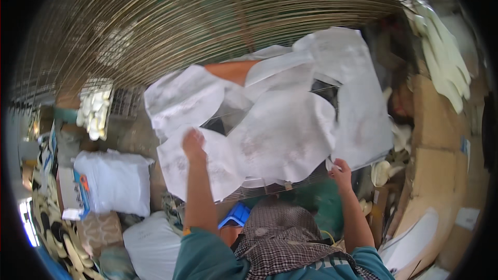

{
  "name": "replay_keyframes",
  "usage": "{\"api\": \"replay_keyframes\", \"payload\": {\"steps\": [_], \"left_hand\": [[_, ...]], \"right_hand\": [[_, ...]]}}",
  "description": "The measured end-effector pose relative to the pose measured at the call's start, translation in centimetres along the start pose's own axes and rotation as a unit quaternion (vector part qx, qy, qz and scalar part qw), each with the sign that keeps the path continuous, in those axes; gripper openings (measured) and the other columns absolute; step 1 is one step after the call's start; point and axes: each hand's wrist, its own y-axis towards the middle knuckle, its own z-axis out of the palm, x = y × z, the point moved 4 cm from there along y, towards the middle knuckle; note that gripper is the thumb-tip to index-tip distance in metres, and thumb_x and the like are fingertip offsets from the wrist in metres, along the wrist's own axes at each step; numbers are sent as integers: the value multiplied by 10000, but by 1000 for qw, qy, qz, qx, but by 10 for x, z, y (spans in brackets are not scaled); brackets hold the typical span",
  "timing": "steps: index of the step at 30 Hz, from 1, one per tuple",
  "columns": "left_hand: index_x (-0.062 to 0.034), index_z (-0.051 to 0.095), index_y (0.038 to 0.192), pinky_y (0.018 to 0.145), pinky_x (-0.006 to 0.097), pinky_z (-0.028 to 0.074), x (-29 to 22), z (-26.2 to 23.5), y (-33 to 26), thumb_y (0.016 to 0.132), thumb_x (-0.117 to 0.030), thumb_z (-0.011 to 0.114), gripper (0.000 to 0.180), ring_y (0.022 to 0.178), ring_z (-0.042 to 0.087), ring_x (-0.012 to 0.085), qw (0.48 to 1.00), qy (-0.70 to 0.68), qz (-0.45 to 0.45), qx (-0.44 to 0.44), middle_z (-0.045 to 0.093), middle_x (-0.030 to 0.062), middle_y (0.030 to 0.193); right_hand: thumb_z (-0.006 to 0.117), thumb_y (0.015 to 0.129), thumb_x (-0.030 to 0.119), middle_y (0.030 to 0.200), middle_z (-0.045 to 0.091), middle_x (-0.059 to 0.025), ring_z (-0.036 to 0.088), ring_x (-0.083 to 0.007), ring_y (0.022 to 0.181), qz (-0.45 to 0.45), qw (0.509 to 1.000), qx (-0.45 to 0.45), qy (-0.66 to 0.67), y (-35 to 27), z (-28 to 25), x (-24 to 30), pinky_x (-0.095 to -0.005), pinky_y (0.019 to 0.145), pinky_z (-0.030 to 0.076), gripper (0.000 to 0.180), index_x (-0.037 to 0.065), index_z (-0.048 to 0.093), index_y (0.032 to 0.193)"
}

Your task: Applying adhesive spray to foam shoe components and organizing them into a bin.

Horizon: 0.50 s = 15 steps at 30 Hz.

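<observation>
Large white cut pieces of sheet material, perhaps leather or fabric, lie overlapping on a wire rack [249, 192] in front of me. My left hand [193, 142] is over the near-left white piece [194, 171]; its fingers are blurred, so their grip is unclear. At the near edge, my right hand [340, 170] pinches the rim of the white sheet [285, 140] in the middle, which has faint dark smudges. A bigger greyish-white sheet [363, 119] spreads beyond that hand on the right. Toward the back an orange-brown piece [233, 71] shows between white ones.
Wire racks [218, 5] rise along the far side. Leftward are a white wrapped bundle [116, 181], a pale sack [155, 243] and a cardboard box [98, 232]. Cardboard [436, 176] stands at the right, below hanging cream-coloured pieces [438, 49]. A blue plastic item [236, 215] sits under the rack.
</observation>
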Motion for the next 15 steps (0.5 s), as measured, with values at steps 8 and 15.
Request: {"api": "replay_keyframes", "payload": {"steps": [8,15], "left_hand": [[36,406,1158,977,477,364,-316,265,-141,848,-47,486,331,1136,426,373,757,-426,6,496,405,184,1236],[-9,419,1069,898,444,426,-285,247,-161,848,-146,538,286,1028,479,325,835,-451,18,315,453,150,1123]], "right_hand": [[573,744,39,857,568,-60,580,-125,594,4,997,-25,69,-79,-71,-1,-229,503,473,298,15,533,1038],[544,772,30,849,575,-70,583,-148,619,28,987,-129,96,-154,-161,-33,-246,529,478,264,9,524,1035]]}}
